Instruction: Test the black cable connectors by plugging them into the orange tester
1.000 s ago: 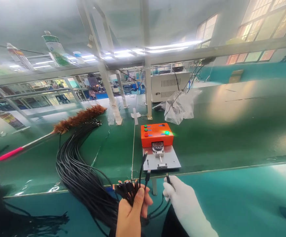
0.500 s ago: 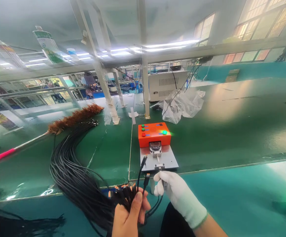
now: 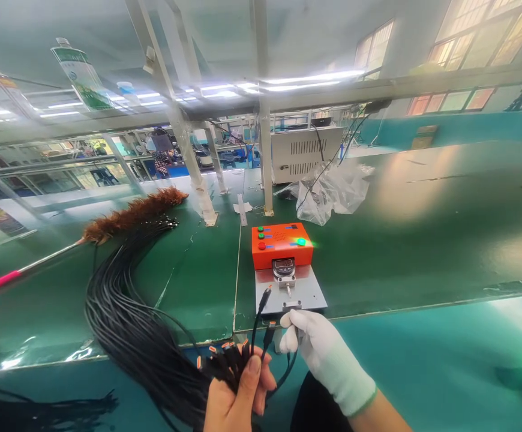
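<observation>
My left hand (image 3: pixel 243 387) is bare and closed around a bunch of black cables (image 3: pixel 141 336), whose orange-tipped connectors fan out above the fingers. Two of these connectors stand up higher, near the metal plate. My right hand (image 3: pixel 328 354), in a white glove, pinches a cable end at the front edge of the metal plate (image 3: pixel 306 288); the fingers hide its connector. On the plate sits a digital gauge (image 3: pixel 283 267) with its probe pointing toward the glove. Behind it is an orange box (image 3: pixel 281 243) with a lit green lamp and coloured buttons.
A brown duster (image 3: pixel 135 213) with a pink handle lies at the left, beside the cables. Clear plastic bags (image 3: pixel 333 189) lie before a grey metal cabinet (image 3: pixel 306 153). White posts (image 3: pixel 264 120) rise from the green bench (image 3: pixel 414 240). More black cables hang at the lower left.
The gauge probe and the small metal block are now apart, with no connector visible between them. My right hand sits slightly lower relative to the plate. The view has shifted slightly.
</observation>
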{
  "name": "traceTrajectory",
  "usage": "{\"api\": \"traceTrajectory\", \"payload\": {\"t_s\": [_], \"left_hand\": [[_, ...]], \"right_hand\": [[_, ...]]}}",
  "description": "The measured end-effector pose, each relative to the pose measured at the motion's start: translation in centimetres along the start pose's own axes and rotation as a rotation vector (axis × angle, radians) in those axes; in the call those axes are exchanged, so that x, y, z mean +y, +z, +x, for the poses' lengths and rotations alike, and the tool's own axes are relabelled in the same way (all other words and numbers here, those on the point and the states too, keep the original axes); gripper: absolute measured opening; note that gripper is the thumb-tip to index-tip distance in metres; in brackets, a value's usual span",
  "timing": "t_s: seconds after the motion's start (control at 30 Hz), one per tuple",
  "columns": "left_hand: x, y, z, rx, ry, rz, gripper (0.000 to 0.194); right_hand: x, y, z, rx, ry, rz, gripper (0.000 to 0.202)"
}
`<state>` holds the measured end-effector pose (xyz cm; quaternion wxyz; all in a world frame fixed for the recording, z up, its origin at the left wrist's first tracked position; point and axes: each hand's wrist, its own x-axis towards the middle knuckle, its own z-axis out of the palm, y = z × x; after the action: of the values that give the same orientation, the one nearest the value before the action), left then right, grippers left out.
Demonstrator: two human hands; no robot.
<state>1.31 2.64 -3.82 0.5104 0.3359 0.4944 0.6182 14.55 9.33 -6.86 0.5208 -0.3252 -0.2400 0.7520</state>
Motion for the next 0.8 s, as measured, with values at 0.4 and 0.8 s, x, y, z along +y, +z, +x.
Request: {"api": "traceTrajectory", "payload": {"t_s": [0.4,0.8], "left_hand": [[-0.2,-0.2,0.0,-0.013,-0.002,0.045,0.038],[0.0,0.1,-0.3,0.010,0.016,0.033,0.034]], "right_hand": [[0.0,-1.7,-1.4,-0.089,0.085,0.073,0.032],[-0.3,-0.2,-1.1,0.240,-0.099,-0.493,0.028]]}}
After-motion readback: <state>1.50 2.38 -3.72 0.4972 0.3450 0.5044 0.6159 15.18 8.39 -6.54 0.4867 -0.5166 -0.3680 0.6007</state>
